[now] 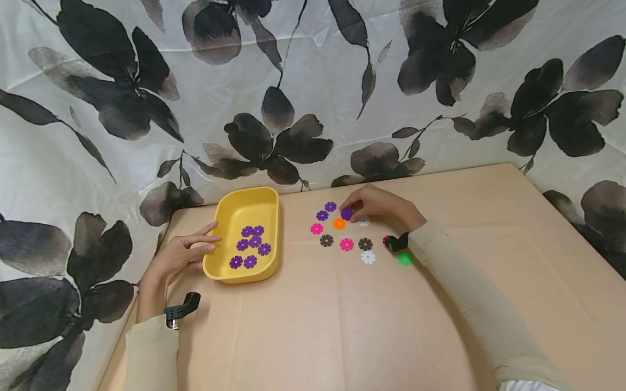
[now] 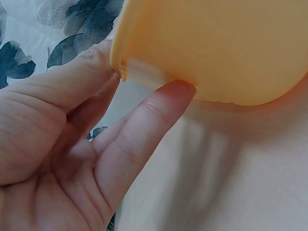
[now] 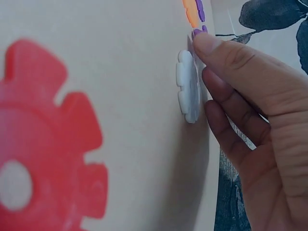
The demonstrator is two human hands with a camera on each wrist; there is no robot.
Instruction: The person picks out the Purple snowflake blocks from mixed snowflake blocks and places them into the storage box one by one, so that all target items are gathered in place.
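My left hand (image 1: 178,255) grips the left side of the yellow tray (image 1: 274,260), fingertips at its rim. In the left wrist view, one finger presses the tray's outer wall (image 2: 216,72). Several purple flower-shaped discs (image 1: 250,262) lie in the tray. My right hand (image 1: 379,205) pinches a purple notched disc (image 1: 346,214) between thumb and fingers, at the back of the loose group. Close by it lie an orange disc (image 1: 339,224) and a white disc (image 3: 187,89), the latter partly under the hand in the head view. Two other purple discs, one of them this disc (image 1: 321,215), lie to its left.
Pink discs (image 1: 346,244), dark brown discs (image 1: 326,240), another white disc (image 1: 368,257) and a green disc (image 1: 404,258) lie on the beige table (image 1: 303,336). A red disc (image 3: 53,139) sits under the right wrist. Floral cloth (image 1: 313,65) hangs behind the table.
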